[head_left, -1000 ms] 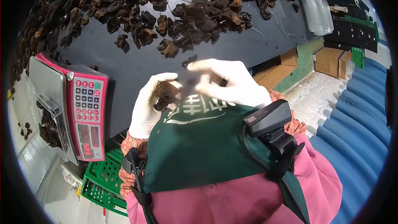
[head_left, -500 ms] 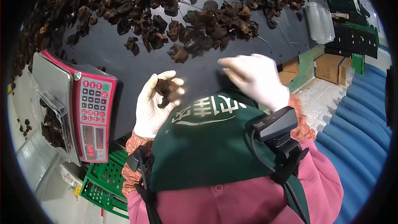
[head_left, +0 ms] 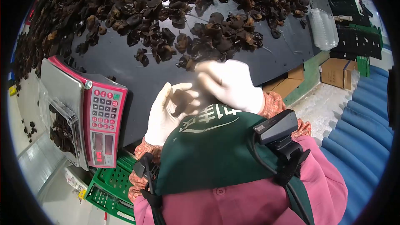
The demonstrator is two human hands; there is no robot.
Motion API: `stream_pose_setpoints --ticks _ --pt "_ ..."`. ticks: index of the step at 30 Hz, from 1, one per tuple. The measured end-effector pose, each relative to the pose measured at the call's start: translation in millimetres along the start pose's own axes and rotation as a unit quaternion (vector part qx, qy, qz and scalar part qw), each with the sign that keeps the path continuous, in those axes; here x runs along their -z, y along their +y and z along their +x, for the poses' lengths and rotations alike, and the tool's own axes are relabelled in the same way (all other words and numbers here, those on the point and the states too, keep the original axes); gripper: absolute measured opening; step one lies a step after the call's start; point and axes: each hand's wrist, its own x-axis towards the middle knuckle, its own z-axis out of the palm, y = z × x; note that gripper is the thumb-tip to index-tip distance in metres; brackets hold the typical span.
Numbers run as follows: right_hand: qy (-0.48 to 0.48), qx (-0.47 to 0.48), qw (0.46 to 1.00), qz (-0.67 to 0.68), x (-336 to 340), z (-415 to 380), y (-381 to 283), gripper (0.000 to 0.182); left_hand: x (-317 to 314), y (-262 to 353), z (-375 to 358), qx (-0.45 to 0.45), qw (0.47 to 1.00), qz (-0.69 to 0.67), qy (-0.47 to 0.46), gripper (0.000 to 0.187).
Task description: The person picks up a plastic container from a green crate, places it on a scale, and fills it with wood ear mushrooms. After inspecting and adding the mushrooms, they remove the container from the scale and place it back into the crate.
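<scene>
My left hand, in a white glove, is cupped palm up with its fingers curled round a dark wood ear mushroom. The mushroom looks blurred. Close beside it, over the table edge, is my gloved right hand; its fingertips point left and are smeared by motion, so I cannot see whether they pinch anything. Just beyond both hands lies a heap of wood ear mushrooms on the dark table. To the left, a clear plastic tray of wood ears rests on the red-and-silver scale.
Stacked clear plastic trays stand at the table's right corner. Below left is a green crate. Cardboard boxes sit at the right, near blue corrugated sheeting. More wood ears spread across the far table.
My right hand has moved left, close to my left hand. My left hand keeps its mushroom and sits slightly farther right in view. The whole view has shifted a little.
</scene>
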Motion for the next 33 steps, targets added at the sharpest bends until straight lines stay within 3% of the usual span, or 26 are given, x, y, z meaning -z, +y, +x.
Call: stream_pose_setpoints --ticks 2,6,10,12,14,15,18,20,22,25,26,27,28,30,31,32,33 --pt "0.001 -0.014 0.998 -0.062 -1.9 4.4 11.4 0.021 -3.7 1.1 -0.3 -0.013 0.999 0.021 0.037 0.052" --pt "-0.038 0.078 0.983 -0.159 -30.3 -0.4 29.5 0.032 -7.0 3.0 -2.4 -0.005 0.998 0.035 0.057 0.050" --pt "-0.036 0.007 0.999 -0.023 -27.9 0.4 21.8 0.016 -9.0 3.6 -2.6 0.009 0.998 0.035 0.051 0.057" --pt "-0.116 -0.058 0.976 0.175 -7.2 1.0 4.6 0.016 -13.7 4.4 -0.9 0.011 0.999 0.010 0.033 0.060" --pt "-0.159 0.044 0.976 0.140 1.4 1.9 -2.3 0.023 -18.4 3.4 2.3 0.003 1.000 -0.009 0.019 0.065" --pt "-0.191 0.034 0.968 0.158 4.7 2.3 -2.3 0.029 -15.1 3.3 4.4 0.009 1.000 0.001 0.012 0.062" --pt "0.011 -0.005 0.997 0.070 -2.4 6.8 14.4 0.023 2.5 1.9 9.9 0.030 0.999 0.003 -0.015 0.047" --pt "0.001 -0.027 0.995 -0.099 0.7 15.9 18.6 0.015 -1.5 0.8 6.4 0.022 0.999 -0.035 0.007 0.038" --pt "0.005 0.002 0.991 -0.136 -13.1 14.0 34.0 0.013 -2.4 2.3 6.5 0.022 0.999 -0.028 0.017 0.035" --pt "0.068 -0.050 0.995 -0.050 -6.6 13.9 34.7 0.012 -7.5 1.9 5.1 0.007 1.000 -0.010 0.027 0.037" --pt "0.039 -0.153 0.987 0.021 -5.9 12.2 32.8 0.012 -7.4 1.0 3.9 0.005 1.000 -0.002 0.027 0.038" --pt "0.022 -0.192 0.976 0.105 -1.8 10.8 29.6 0.014 -1.5 -1.3 2.6 -0.018 0.996 0.086 -0.011 0.049" --pt "0.006 -0.228 0.955 0.188 3.4 10.2 24.6 0.015 -1.0 1.2 4.9 -0.002 0.998 0.055 -0.026 0.052" --pt "-0.037 -0.183 0.968 0.166 11.9 3.3 6.0 0.019 -1.3 3.8 8.3 0.036 0.998 -0.009 -0.055 0.058" --pt "-0.081 -0.057 0.982 0.162 8.8 2.8 5.5 0.021 -10.4 5.4 8.1 0.031 0.999 -0.019 -0.008 0.064" --pt "-0.185 -0.053 0.967 0.169 18.5 1.7 -1.9 0.022 -27.3 7.4 3.6 0.010 0.998 -0.022 0.057 0.064" --pt "-0.171 -0.054 0.972 0.152 21.7 3.8 -3.5 0.020 -26.7 6.0 4.9 0.009 0.997 -0.035 0.062 0.059"
